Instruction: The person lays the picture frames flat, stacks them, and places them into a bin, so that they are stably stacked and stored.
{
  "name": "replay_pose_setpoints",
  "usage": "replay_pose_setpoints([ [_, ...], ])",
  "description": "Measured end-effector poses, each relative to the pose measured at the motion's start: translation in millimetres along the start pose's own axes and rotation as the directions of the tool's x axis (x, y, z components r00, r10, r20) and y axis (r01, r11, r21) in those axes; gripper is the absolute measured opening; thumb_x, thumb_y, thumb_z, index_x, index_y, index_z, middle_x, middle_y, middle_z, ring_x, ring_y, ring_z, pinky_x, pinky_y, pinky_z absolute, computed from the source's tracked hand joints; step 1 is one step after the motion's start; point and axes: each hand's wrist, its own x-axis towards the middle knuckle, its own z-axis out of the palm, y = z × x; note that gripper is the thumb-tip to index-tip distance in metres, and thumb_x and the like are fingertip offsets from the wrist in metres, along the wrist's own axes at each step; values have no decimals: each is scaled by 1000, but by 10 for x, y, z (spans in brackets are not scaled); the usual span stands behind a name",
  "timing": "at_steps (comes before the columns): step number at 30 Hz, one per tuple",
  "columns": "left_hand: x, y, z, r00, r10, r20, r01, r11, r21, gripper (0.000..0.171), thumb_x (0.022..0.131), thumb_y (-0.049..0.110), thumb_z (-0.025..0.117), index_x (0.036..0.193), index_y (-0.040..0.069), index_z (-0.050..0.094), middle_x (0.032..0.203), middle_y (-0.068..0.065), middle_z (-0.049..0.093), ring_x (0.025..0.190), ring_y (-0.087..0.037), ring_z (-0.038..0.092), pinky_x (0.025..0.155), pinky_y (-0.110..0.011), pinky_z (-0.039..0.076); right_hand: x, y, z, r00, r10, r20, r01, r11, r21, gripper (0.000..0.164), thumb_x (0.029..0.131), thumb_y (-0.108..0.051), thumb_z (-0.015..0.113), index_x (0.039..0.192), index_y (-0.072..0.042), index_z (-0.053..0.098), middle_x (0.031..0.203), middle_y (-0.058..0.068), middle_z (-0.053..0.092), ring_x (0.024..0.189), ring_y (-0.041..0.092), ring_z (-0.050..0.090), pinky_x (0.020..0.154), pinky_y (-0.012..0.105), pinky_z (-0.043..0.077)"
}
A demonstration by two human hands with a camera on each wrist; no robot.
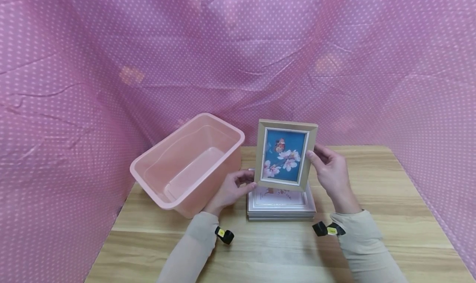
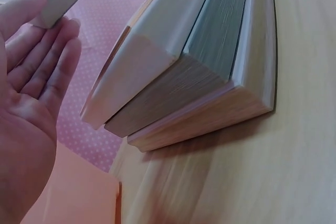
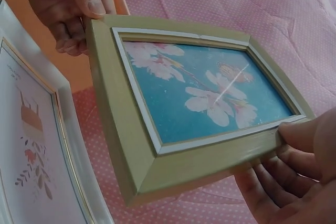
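Note:
Both hands hold up a picture frame (image 1: 286,155) with a tan border, a white inner edge and a blue picture of a bird and pale blossoms. My left hand (image 1: 234,189) pinches its lower left corner, thumb in front and fingers behind. On the right edge, my right hand (image 1: 332,173) grips it with the thumb on the front border (image 3: 226,166) and fingers underneath. Below and behind it lies a stack of picture frames (image 1: 281,212), the top one white with a plant print, partly hidden. In the left wrist view the stacked frames (image 2: 173,82) show their side edges.
A pink plastic bin (image 1: 186,159) stands to the left, close to my left hand, its inside floor visible. The wooden table (image 1: 394,217) carries everything. Pink dotted cloth (image 1: 238,60) hangs behind and on both sides.

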Motion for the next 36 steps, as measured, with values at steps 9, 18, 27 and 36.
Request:
replay_pose_setpoints([
  [9, -51, -41, 16, 997, 11, -71, -13, 1000, -23, 36, 96, 3, 77, 130, -7, 71, 124, -27, 76, 108, -19, 72, 101, -25, 60, 14, 18, -27, 998, -43, 48, 43, 999, 4, 45, 112, -22, 59, 150, 2, 59, 142, 26, 69, 102, -12, 65, 92, 4, 54],
  [18, -79, -57, 42, 993, 22, -118, -31, 996, -79, 37, 94, -2, 78, 129, -11, 70, 119, -32, 75, 102, -5, 71, 96, -21, 61, 16, -11, -55, 992, -126, 14, 125, 992, 20, 42, 109, -13, 63, 150, -1, 62, 138, 24, 70, 103, -5, 66, 90, 6, 56],
  [27, -91, -68, 46, 986, 82, -148, -93, 993, -72, 36, 95, -2, 77, 129, -13, 69, 116, -35, 74, 100, -3, 71, 94, -22, 62, 74, -53, -98, 978, -205, -48, 209, 972, 108, 40, 105, -4, 67, 145, 0, 66, 113, -18, 73, 100, -4, 71, 94, 11, 59],
  [36, -101, -87, 31, 979, 82, -184, -100, 991, -88, 36, 93, -6, 78, 128, -13, 70, 118, -36, 74, 101, -2, 72, 93, -21, 62, 81, -89, -134, 984, -144, -109, 169, 949, 265, 41, 102, 1, 69, 143, 6, 65, 111, -15, 76, 100, -1, 75, 94, 13, 60],
])
